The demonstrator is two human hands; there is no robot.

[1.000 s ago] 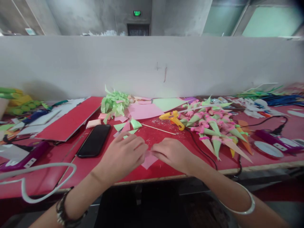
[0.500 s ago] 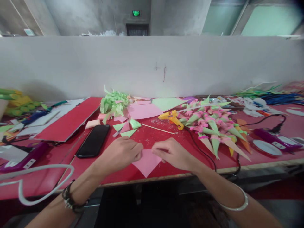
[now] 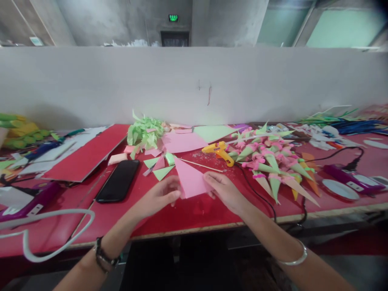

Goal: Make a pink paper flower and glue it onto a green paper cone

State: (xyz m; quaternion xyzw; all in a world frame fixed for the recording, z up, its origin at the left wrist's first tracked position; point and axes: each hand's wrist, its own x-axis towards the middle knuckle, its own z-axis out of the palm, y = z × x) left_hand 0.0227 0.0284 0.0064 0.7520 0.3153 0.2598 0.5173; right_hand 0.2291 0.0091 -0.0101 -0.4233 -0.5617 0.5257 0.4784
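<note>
Pink paper sheet [image 3: 194, 182] unrolled, corner pinched by right hand [image 3: 226, 190]; left hand [image 3: 159, 197] alongside, fingers loosely open, contact unclear; finished-looking paper cones [image 3: 274, 161] heaped at right.

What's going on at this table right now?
A person is handling a pink sheet over the red tabletop. The right hand grips its right side, while the left hand is at the left edge; whether it grips there is hard to tell. Beyond them lie a thin stick and a yellow glue gun, beside a pile of pink and green paper cones. A black phone lies left of the hands.
</note>
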